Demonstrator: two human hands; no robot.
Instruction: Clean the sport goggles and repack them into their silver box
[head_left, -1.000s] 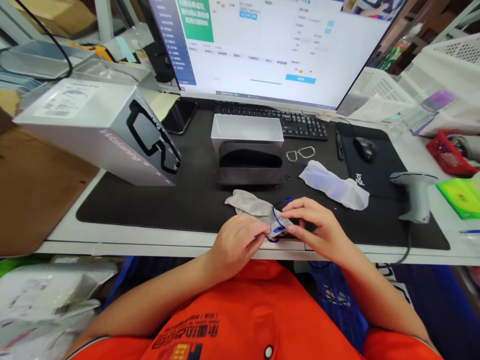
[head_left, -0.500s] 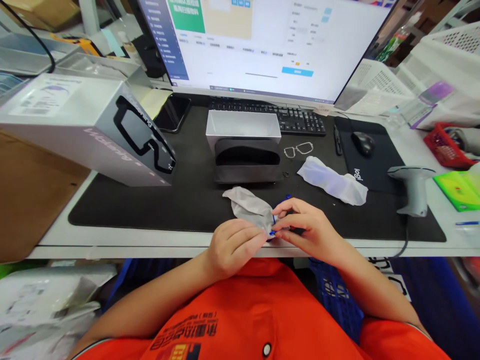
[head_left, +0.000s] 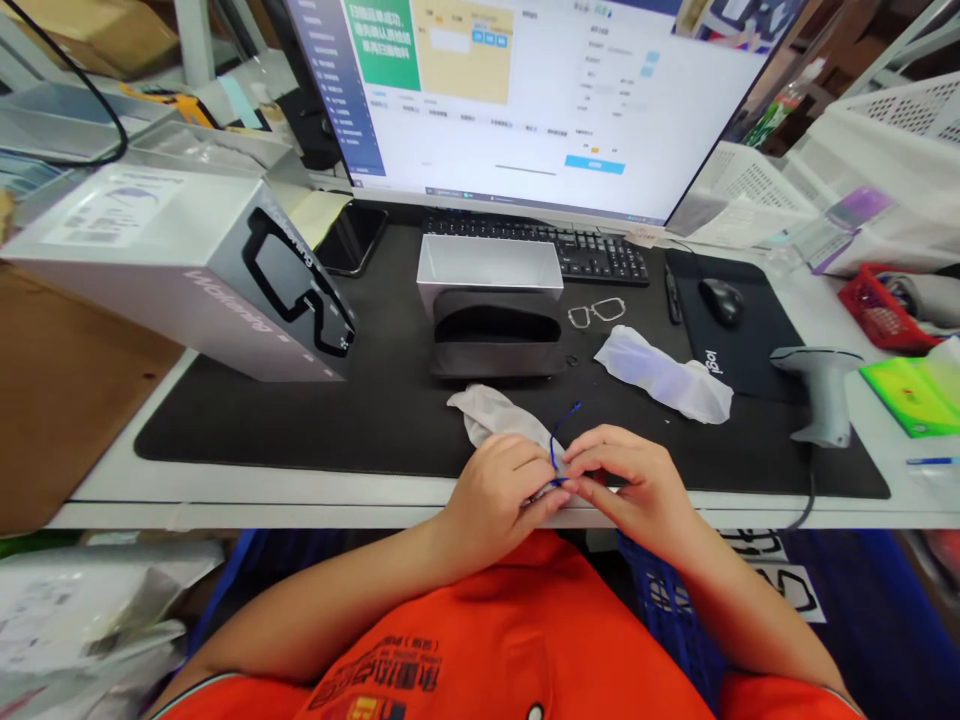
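Note:
A grey cloth pouch (head_left: 495, 415) with a blue drawstring (head_left: 559, 432) lies at the front edge of the black desk mat (head_left: 300, 420). My left hand (head_left: 499, 495) is closed on the pouch's mouth. Touching it from the right, my right hand (head_left: 630, 480) pinches the blue drawstring at the same spot. Behind the pouch stands an open silver box (head_left: 491, 275) with a dark case inside. A clear lens frame (head_left: 598, 312) and a white wrapped bundle (head_left: 664, 373) lie to the right of the box.
A large silver goggle box (head_left: 180, 270) lies tilted at the left. A monitor (head_left: 525, 90), keyboard (head_left: 547, 245), phone (head_left: 352, 235), mouse (head_left: 720, 300) and grey barcode scanner (head_left: 821, 390) fill the back and right. White baskets (head_left: 892, 130) stand at far right.
Both hands have drawn together at the pouch's mouth near the desk edge, and the drawstring loop now sticks up between them. The screen shows a new yellow panel.

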